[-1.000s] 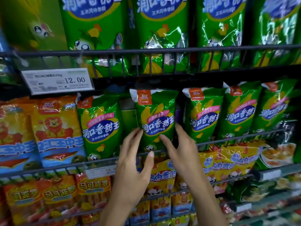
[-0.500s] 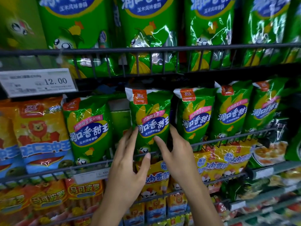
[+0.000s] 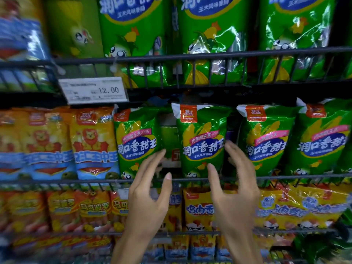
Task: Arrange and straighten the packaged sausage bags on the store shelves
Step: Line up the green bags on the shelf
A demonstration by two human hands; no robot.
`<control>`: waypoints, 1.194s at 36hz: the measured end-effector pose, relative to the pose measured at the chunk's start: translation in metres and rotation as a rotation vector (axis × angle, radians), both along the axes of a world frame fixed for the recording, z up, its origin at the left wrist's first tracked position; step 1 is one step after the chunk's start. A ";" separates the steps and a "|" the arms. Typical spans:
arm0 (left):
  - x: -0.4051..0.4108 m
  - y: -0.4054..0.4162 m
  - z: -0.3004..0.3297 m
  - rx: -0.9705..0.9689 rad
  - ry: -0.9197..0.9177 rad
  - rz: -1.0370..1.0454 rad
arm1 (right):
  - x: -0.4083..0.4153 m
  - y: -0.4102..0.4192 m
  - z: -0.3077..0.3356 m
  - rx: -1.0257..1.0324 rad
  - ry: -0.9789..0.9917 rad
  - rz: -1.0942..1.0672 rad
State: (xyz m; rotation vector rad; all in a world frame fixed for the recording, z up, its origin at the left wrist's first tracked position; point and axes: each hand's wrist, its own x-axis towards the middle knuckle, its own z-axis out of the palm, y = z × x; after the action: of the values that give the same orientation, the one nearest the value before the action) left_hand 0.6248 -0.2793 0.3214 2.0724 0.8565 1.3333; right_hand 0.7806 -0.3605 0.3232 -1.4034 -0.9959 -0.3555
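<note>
Left hand: the left hand (image 3: 150, 199) is raised before the middle shelf rail (image 3: 57, 181), fingers spread and straight, holding nothing; its fingertips reach into the gap left of the centre bag.
Right hand: the right hand (image 3: 236, 189) is raised opposite it, fingers spread and slightly bent, fingertips just beside the centre bag's right edge; whether they touch it cannot be told.
Centre bag: the green sausage bag (image 3: 202, 141) stands upright behind the rail on the middle shelf, between the two hands.
Open room: a gap separates it from the green bag at left (image 3: 136, 143), and a green carton (image 3: 169, 141) shows through from behind; a narrower dark gap lies on its right, before the next green bag (image 3: 266, 141).
Edges: the bags' top seals sit just under the upper shelf; their bottoms are tucked behind the rail.
Neighbours: a fourth green bag (image 3: 323, 141) stands at far right; orange lion bags (image 3: 93, 141) stand at left, touching each other.
Writing: the green bags carry an orange 双汇 logo, "内加甜玉米>10%", "润口香甜王" and "玉米风味香肠".
Price tag: a white price tag (image 3: 95, 89) hanging from the upper rail reads 12.00.
Above: large green bags (image 3: 211, 39) of the same design stand behind the upper rail (image 3: 209, 54).
Below: yellow bags (image 3: 198, 208) partly read "鸡肉香"; orange ones (image 3: 93, 208) read "马可波罗".
</note>
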 end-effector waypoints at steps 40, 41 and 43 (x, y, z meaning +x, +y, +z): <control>-0.071 0.044 -0.002 0.059 0.019 -0.141 | -0.079 0.068 0.017 -0.436 0.080 0.053; -0.071 0.045 0.000 0.058 0.021 -0.149 | -0.078 0.068 0.016 -0.439 0.090 0.061; -0.071 0.045 0.001 0.066 0.057 -0.140 | -0.075 0.067 0.016 -0.448 0.103 0.082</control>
State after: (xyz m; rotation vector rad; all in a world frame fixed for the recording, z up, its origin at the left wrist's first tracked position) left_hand 0.5536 -0.2340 0.3219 2.1874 0.6849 1.2482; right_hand 0.7059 -0.2939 0.3388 -1.7561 -1.0851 0.0063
